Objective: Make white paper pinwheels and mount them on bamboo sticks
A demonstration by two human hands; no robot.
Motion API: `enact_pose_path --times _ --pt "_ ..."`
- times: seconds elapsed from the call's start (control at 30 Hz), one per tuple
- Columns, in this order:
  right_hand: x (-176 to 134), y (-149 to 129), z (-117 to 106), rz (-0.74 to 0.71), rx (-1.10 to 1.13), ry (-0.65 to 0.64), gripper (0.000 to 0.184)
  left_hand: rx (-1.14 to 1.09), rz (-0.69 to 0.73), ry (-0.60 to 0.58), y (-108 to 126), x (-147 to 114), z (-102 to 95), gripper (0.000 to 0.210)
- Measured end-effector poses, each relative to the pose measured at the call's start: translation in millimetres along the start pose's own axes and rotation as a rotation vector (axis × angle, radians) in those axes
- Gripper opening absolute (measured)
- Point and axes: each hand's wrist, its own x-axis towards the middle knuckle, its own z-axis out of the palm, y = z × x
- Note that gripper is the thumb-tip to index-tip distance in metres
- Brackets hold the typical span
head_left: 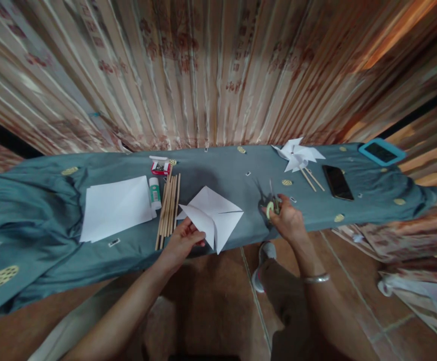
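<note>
My left hand (pixel 186 238) pinches the near left part of a white paper square (pixel 218 213), holding it over the front of the cloth-covered table. Slits run inward from the square's corners, and its flaps lift a little. To the right, my right hand (pixel 288 218) grips a pair of scissors (pixel 271 208) with pale green handles, the blades pointing away from me and apart from the paper. Just left of the paper lies a bundle of thin wooden sticks (pixel 169 208). Beyond my right hand are finished-looking white paper pinwheels (pixel 297 154) on wooden sticks.
A stack of white paper (pixel 116 208) lies at the left beside a glue stick (pixel 154 193). Behind the sticks sits a small open red-and-white box (pixel 160 166). On the right are a black phone (pixel 337 182) and a blue-framed tablet (pixel 382 152). A curtain (pixel 203 75) hangs behind.
</note>
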Motion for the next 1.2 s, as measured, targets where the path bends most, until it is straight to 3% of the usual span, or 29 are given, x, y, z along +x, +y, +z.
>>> enact_pose_path --times 0.13,0.27,0.43,0.53,0.7,0.77,0.87,0.97,1.07,1.2 --pt "16 2 3 -0.034 -0.136 0.091 0.057 0.03 0.065 0.031 3 3 -2.7 0.058" --pt "26 6 1 -0.049 -0.196 0.051 0.04 0.01 0.089 0.053 3 4 -7.3 0.08" --pt "34 12 -1 -0.052 -0.181 0.075 0.036 0.081 0.164 0.129 2 8 -19.5 0.093" --pt "36 15 -2 -0.087 -0.165 0.097 0.03 0.221 0.286 0.174 4 9 -29.9 0.083" --pt "28 1 5 -0.219 -0.06 0.194 0.035 0.773 0.564 0.208 15 1 -40.6 0.05" --pt "21 -16 14 -0.303 -0.003 0.157 0.039 0.964 0.703 0.165 16 -1 -38.0 0.038" --pt "6 -45 31 -0.499 0.054 0.047 0.05 1.201 0.852 -0.009 8 0 -26.3 0.032" --pt "-9 -68 44 -0.622 0.009 -0.023 0.053 1.382 0.838 -0.132 -7 4 -13.4 0.038" --pt "-18 -78 51 -0.66 0.02 -0.107 0.052 1.492 0.775 -0.143 -16 8 -9.3 0.042" --pt "-14 -79 56 -0.626 0.22 -0.086 0.049 1.559 0.761 -0.14 -16 12 -13.6 0.043"
